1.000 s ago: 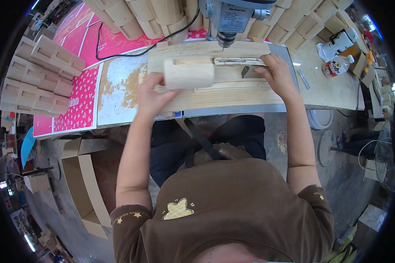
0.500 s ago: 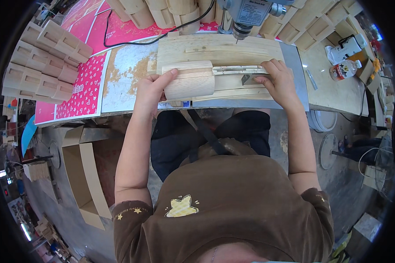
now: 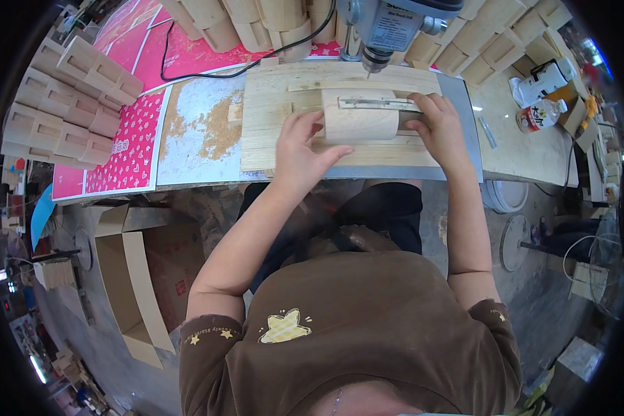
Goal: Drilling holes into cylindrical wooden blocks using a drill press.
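A pale, rounded wooden block (image 3: 360, 125) lies on the wooden board (image 3: 267, 149) in front of me. Along its top runs a narrow slotted strip (image 3: 374, 103) with a pale frame and a dark groove. My right hand (image 3: 438, 128) is closed at the strip's right end, fingers over it and thumb below, beside the block. At the block's left end is my left hand (image 3: 304, 149), its thumb and fingers apart and curved around that end. Whether its fingertips touch the wood I cannot tell. Above the block hangs a bench drill (image 3: 377, 61), its chuck pointing down.
Wooden cylinders with cut-out slots (image 3: 76, 97) are stacked at the left. More cylinders (image 3: 270, 28) stand behind, crossed by a black cable (image 3: 243, 71). Sawdust (image 3: 222, 132) covers part of the table. A bottle (image 3: 539, 116) stands at the right; an open cardboard box (image 3: 139, 277) sits on the floor.
The block has moved right, so the strip that stuck out beside it now lies across its top. My left hand has followed rightward and loosened its hold. The right hand stays nearly in place.
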`<control>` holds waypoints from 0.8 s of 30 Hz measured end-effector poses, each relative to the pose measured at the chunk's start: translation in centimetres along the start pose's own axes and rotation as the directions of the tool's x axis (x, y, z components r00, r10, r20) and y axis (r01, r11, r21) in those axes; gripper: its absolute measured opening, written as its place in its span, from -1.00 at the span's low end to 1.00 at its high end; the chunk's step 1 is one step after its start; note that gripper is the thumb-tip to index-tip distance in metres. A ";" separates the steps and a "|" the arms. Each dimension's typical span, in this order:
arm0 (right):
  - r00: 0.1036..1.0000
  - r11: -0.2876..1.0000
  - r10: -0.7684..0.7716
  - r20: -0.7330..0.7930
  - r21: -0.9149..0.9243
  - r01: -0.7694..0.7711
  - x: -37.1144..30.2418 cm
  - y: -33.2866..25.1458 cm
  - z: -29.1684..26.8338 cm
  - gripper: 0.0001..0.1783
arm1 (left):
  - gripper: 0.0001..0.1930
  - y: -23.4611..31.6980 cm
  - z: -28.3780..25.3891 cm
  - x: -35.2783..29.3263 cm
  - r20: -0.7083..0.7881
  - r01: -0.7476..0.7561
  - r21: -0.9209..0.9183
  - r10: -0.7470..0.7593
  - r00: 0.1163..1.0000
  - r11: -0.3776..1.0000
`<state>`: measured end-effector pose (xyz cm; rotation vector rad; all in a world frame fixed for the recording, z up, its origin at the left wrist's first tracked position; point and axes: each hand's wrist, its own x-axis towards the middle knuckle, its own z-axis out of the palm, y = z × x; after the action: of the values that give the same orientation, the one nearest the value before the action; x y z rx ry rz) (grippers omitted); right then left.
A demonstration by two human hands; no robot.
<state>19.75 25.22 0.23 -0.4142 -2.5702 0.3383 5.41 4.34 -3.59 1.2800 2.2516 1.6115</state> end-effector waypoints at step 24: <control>0.758 0.676 0.514 -0.402 0.734 -0.069 20.5 4.9 -10.1 -0.64 | -0.37 -4.9 0.7 2.8 0.000 -0.050 0.331 0.053 0.999 0.942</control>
<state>9.30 38.56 16.31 -0.5604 -1.5864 1.0685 1.16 6.26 -6.88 1.4133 2.5984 1.2893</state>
